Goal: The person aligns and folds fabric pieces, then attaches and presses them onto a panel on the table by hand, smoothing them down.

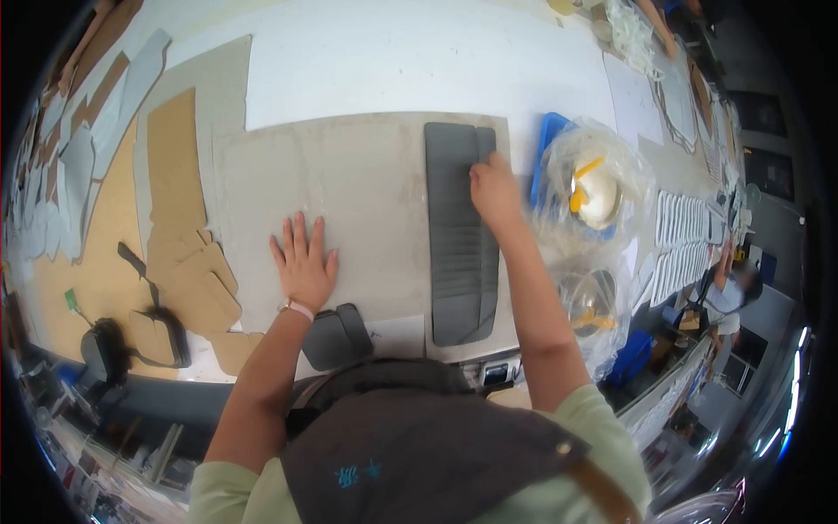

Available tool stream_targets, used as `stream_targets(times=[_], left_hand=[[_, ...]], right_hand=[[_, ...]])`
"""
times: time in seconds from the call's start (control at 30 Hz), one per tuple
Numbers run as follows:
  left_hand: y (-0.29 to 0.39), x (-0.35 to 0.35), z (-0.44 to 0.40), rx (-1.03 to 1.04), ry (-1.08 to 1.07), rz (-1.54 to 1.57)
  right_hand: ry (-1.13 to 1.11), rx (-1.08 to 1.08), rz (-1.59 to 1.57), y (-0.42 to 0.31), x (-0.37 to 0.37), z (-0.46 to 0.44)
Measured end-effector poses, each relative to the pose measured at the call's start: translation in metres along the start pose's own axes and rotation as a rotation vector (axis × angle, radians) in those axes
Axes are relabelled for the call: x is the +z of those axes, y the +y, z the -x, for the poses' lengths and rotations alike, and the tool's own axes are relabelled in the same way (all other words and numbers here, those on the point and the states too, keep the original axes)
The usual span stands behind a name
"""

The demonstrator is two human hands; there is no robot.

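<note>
My left hand (303, 264) lies flat with its fingers spread on a large grey board (349, 175). To the right on that board is a long dark grey padded panel (451, 210) with a narrow strip along its right side and cross ribs in its lower half. My right hand (495, 189) is curled closed over the upper part of the strip, its fingers touching it. Whatever those fingers may hold is hidden. Below my left hand, a smaller dark grey piece with rounded corners (337, 337) sits near the table's front edge.
A bowl of white paste (597, 194) with a yellow-handled tool stands in clear plastic on a blue tray (548, 144). Brown card patterns (179, 175) and black bags (106, 349) occupy the left. Rows of white pieces (683, 218) and another person (726, 293) are at right.
</note>
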State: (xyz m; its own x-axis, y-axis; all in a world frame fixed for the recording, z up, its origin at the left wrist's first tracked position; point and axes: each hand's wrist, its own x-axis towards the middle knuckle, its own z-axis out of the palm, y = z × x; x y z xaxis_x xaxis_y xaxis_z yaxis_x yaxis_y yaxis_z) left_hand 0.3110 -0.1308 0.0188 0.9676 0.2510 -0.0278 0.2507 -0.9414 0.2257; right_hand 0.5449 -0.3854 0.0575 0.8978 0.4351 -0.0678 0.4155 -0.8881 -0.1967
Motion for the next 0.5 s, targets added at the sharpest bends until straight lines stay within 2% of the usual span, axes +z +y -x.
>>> stream_targets(times=[0.13, 0.5], left_hand=[[0.0, -0.0003, -0.0007, 0.003, 0.007, 0.003], [-0.0007, 0.0001, -0.0009, 0.005, 0.008, -0.003]], right_hand=[[0.072, -0.088, 0.069, -0.0011, -0.0008, -0.0049], [0.02, -0.109, 0.059, 0.0021, 0.0028, -0.0094]])
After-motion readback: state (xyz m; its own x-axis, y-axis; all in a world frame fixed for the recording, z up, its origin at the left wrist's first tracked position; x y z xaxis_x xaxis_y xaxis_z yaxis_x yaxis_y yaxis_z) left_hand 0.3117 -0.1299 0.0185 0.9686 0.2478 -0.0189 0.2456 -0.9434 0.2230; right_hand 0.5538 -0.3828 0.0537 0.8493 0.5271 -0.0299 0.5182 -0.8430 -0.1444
